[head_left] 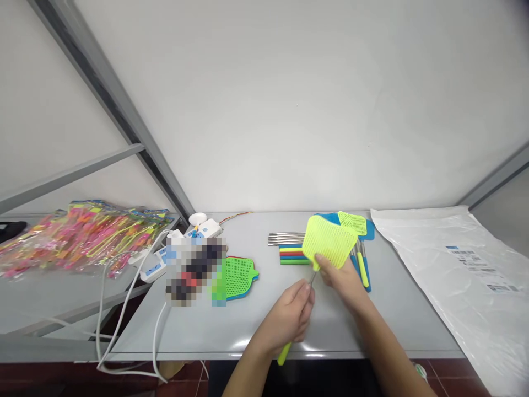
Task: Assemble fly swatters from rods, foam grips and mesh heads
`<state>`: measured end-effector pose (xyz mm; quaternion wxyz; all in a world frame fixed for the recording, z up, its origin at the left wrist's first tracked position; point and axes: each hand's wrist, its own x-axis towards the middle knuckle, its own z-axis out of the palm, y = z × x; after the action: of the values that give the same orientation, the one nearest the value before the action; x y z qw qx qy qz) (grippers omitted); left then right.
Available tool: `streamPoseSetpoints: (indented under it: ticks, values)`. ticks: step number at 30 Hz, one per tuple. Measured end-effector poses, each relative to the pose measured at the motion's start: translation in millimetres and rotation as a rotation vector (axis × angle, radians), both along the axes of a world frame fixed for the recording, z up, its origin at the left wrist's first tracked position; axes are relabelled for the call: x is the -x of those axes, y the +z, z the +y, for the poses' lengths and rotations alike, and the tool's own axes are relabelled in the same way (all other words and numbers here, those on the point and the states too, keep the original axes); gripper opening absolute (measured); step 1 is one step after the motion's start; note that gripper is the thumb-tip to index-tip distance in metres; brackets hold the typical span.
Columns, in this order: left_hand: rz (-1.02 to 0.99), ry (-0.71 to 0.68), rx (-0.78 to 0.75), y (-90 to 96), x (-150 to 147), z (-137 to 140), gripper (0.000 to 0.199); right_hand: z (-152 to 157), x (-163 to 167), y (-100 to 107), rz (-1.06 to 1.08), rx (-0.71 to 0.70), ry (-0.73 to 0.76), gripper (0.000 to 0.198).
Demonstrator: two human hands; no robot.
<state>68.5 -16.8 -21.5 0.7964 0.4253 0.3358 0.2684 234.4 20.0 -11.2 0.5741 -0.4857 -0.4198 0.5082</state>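
Observation:
A yellow-green fly swatter (328,241) is held up over the grey table, its mesh head tilted up and its handle end poking out below. My left hand (291,314) is closed round its metal rod, just above the handle. My right hand (336,275) grips the base of the mesh head, thumb on its front. Behind my right hand lie more swatters, with a yellow-green one (352,223) on top of blue ones (369,230). Left of the held head are several metal rods (285,238) and coloured handle tubes (290,257), partly hidden.
Green swatter heads (238,277) are stacked left of centre, beside a blurred-out patch. White power strips (152,266) with looping cables (124,309) stand at the left edge. Bagged pink and yellow items (86,237) lie far left. A white plastic mailer (450,292) covers the right side.

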Motion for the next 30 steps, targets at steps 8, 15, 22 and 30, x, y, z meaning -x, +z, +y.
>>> streamPoseSetpoints:
  ticks: [8, 15, 22, 30]
  values:
    - [0.075, -0.005, -0.033, -1.2, 1.9, -5.9, 0.033, 12.6, -20.1, 13.2, 0.069, -0.006, 0.006, 0.028]
    - [0.145, -0.016, -0.053, -1.5, 2.2, -4.7, 0.034, 1.1, -13.2, 4.6, -0.043, 0.009, 0.076, 0.042]
    - [0.134, -0.010, -0.170, 8.6, -1.4, 0.4, 0.033, 8.5, -9.7, 10.8, 0.107, -0.026, 0.001, 0.040]
    - [0.073, 0.020, -0.115, 4.0, -0.7, 2.6, 0.036, -8.3, 2.1, 7.9, -0.104, 0.002, 0.317, 0.040]
